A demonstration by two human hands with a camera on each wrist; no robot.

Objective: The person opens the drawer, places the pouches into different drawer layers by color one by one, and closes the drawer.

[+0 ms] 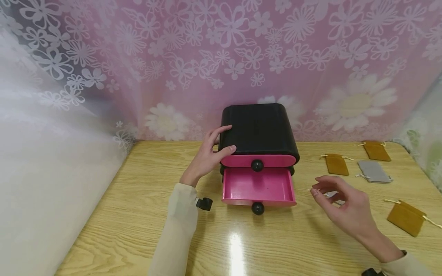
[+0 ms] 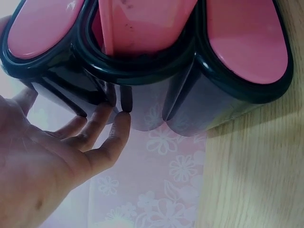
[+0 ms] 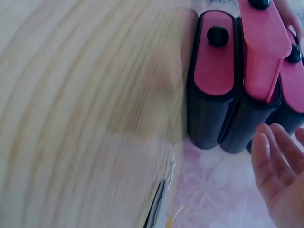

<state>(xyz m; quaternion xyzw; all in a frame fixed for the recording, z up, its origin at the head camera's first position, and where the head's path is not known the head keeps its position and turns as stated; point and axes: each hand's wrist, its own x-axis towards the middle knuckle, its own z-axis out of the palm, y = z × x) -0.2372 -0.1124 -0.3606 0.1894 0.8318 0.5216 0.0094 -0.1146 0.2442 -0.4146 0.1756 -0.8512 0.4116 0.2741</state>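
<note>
A black drawer cabinet (image 1: 257, 128) with pink drawers stands on the table. Its middle drawer (image 1: 257, 186) is pulled out, showing the pink floor and a round black knob (image 1: 258, 208); the top drawer (image 1: 257, 160) is closed. My left hand (image 1: 208, 155) rests on the cabinet's upper left edge, thumb at the front corner. In the left wrist view, fingers (image 2: 118, 133) lie along its side. To the right of the pulled-out drawer, my right hand (image 1: 345, 205) hovers with loosely bent fingers and nothing in them. Beneath it, partly hidden, lies a grey drawstring pouch (image 3: 159, 204).
Brown drawstring pouches lie on the right: one near the cabinet (image 1: 337, 165), one at the back (image 1: 377, 150), one near the right edge (image 1: 406, 217). Another grey pouch (image 1: 374, 171) sits among them. A flowered pink curtain (image 1: 207, 69) hangs behind the wooden table (image 1: 138, 230).
</note>
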